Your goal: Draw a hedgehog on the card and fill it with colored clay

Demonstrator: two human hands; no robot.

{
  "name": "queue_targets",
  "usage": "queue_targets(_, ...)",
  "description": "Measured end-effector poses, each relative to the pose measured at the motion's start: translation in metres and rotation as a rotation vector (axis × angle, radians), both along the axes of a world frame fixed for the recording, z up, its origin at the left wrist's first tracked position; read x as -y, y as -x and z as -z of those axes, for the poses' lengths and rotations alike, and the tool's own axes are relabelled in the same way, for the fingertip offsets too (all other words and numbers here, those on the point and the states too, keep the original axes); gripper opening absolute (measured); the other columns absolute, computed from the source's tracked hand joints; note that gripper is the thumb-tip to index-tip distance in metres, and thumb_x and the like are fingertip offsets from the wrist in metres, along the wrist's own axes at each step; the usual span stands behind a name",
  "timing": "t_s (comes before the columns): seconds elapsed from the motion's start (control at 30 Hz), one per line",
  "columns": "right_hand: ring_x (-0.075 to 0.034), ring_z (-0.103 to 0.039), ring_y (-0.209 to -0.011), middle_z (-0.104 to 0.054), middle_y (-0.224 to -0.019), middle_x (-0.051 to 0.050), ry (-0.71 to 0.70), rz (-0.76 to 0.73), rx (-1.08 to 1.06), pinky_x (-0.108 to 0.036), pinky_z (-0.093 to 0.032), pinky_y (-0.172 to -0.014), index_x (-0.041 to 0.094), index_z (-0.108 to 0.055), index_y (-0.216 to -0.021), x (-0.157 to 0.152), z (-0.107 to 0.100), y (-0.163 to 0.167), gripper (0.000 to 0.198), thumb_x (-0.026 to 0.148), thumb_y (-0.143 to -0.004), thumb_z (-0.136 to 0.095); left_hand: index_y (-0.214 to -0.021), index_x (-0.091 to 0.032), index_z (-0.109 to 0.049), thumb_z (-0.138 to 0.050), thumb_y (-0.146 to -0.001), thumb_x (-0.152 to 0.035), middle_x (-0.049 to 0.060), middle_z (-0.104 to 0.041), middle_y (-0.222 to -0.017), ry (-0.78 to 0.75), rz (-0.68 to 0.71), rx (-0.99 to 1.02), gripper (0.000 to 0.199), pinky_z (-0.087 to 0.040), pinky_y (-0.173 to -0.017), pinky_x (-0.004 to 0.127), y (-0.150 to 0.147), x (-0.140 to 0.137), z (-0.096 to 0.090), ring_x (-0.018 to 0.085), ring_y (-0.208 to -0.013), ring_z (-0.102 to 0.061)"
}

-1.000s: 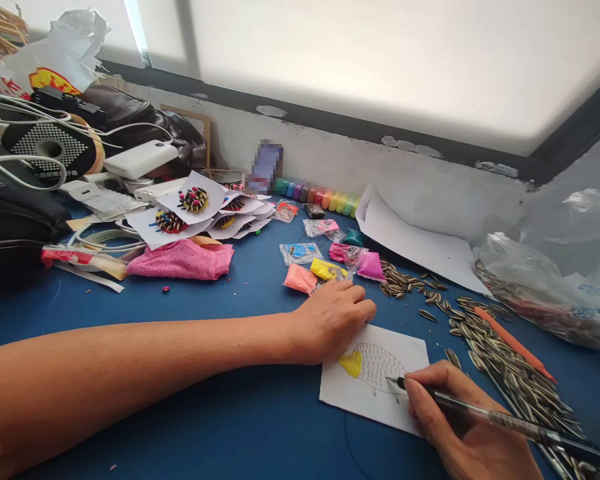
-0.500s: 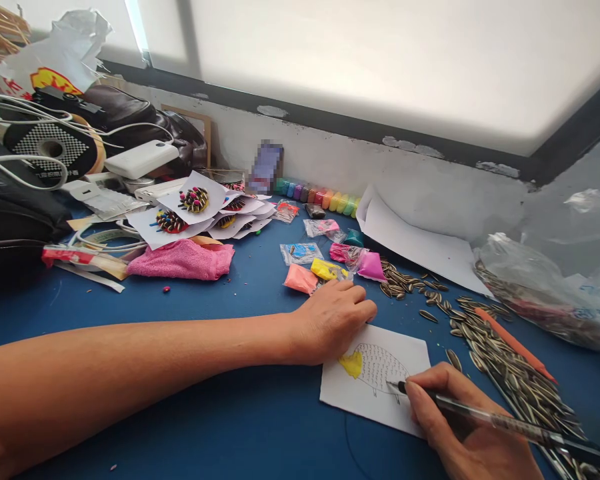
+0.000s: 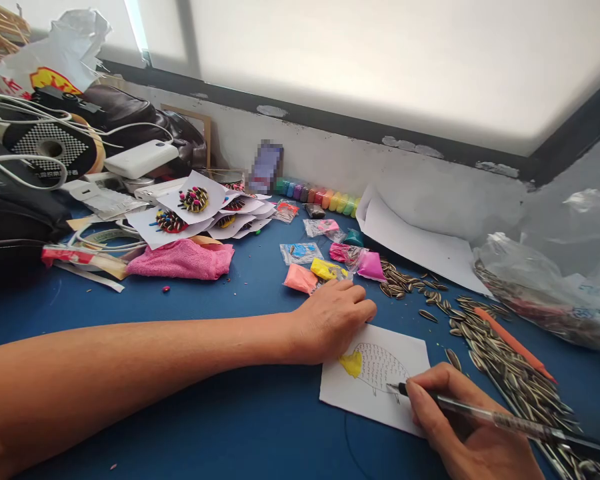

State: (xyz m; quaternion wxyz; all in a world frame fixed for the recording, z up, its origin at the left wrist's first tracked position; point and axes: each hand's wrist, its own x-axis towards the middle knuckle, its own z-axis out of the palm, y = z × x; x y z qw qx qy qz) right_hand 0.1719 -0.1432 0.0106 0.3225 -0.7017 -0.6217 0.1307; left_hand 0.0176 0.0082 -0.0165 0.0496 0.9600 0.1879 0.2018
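My right hand point(image 3: 460, 413) grips a black pen point(image 3: 500, 419) with a clear barrel. The pen's tip is on a white paper card point(image 3: 340, 393), at the lower edge of a drawn oval body point(image 3: 383, 367) filled with small dark marks. The drawing has a yellow head point(image 3: 351, 364) and two short legs. My left hand point(image 3: 335, 317) rests at the card's upper left corner, its fingers curled and the fingertips hidden. Just beyond it lie an orange clay packet point(image 3: 301, 279) and a yellow clay packet point(image 3: 329, 269).
Sunflower seeds point(image 3: 515, 360) spread to the right under an orange stick point(image 3: 517, 343), beside a clear plastic bag point(image 3: 545, 293). Seed-covered paper pieces point(image 3: 195, 200), a pink cloth point(image 3: 183, 260) and a white power bank point(image 3: 141, 159) lie at the left. Coloured clay tubs point(image 3: 320, 197) line the wall.
The pen's back end has tilted slightly downward in my right hand, and its tip stays near the same spot. My left hand has not moved.
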Motion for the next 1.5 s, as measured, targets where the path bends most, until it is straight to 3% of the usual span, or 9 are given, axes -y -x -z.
queue_targets(0.13, -0.016, -0.062, -0.058, -0.063, -0.062, 0.001, 0.026, -0.086, 0.034, -0.021, -0.042, -0.041, 0.025, -0.061, -0.069, -0.002, -0.001, -0.004, 0.028, 0.044, -0.087, -0.052, -0.089, -0.016, -0.058, -0.047, -0.089, -0.012, 0.005, -0.057, -0.088, 0.001, 0.003, 0.008, 0.012, -0.035, -0.069, 0.033, 0.0, 0.0, 0.001, 0.017, -0.078, -0.045)
queue_targets(0.27, -0.015, -0.06, -0.057, -0.061, -0.061, 0.002, -0.007, -0.004, 0.022, -0.022, -0.041, -0.043, 0.025, -0.059, -0.067, 0.0, 0.001, 0.0, 0.028, 0.045, -0.087, -0.052, -0.088, -0.016, -0.058, -0.047, -0.089, -0.012, 0.004, -0.056, -0.087, -0.005, 0.003, 0.016, 0.012, -0.035, -0.069, 0.033, 0.0, 0.0, 0.001, 0.018, -0.078, -0.045)
queue_targets(0.57, -0.016, -0.063, -0.056, -0.062, -0.059, 0.001, 0.023, -0.095, 0.101, -0.02, -0.043, -0.04, 0.025, -0.06, -0.066, -0.003, 0.002, -0.007, 0.03, 0.043, -0.088, -0.05, -0.089, -0.016, -0.058, -0.046, -0.088, -0.011, 0.005, -0.057, -0.088, -0.006, -0.001, 0.005, 0.013, -0.035, -0.069, 0.032, 0.0, -0.001, 0.001, 0.018, -0.078, -0.045)
queue_targets(0.97, -0.013, -0.057, -0.047, -0.058, -0.056, 0.003, -0.044, -0.005, 0.134, -0.019, -0.044, -0.039, 0.025, -0.057, -0.063, -0.002, -0.005, -0.009, 0.031, 0.042, -0.088, -0.049, -0.09, -0.016, -0.058, -0.047, -0.088, -0.012, 0.005, -0.057, -0.089, 0.012, 0.002, -0.007, 0.012, -0.036, -0.069, 0.033, 0.0, 0.0, -0.001, 0.018, -0.079, -0.045)
queue_targets(1.23, -0.011, -0.058, -0.045, -0.06, -0.057, 0.006, -0.103, -0.075, 0.182, -0.017, -0.046, -0.041, 0.026, -0.061, -0.071, -0.006, -0.001, -0.014, 0.022, 0.039, -0.087, -0.054, -0.089, -0.016, -0.059, -0.046, -0.089, -0.012, 0.005, -0.057, -0.09, 0.012, -0.005, -0.005, 0.013, -0.035, -0.069, 0.032, 0.0, 0.001, -0.001, 0.018, -0.08, -0.046)
queue_targets(1.5, -0.012, -0.061, -0.05, -0.063, -0.06, 0.005, -0.049, -0.113, 0.179, -0.017, -0.048, -0.044, 0.026, -0.06, -0.075, -0.004, 0.001, -0.015, 0.023, 0.04, -0.09, -0.051, -0.089, -0.016, -0.059, -0.045, -0.089, -0.012, 0.006, -0.057, -0.088, 0.003, 0.005, 0.008, 0.014, -0.035, -0.07, 0.032, 0.001, 0.0, 0.001, 0.018, -0.079, -0.046)
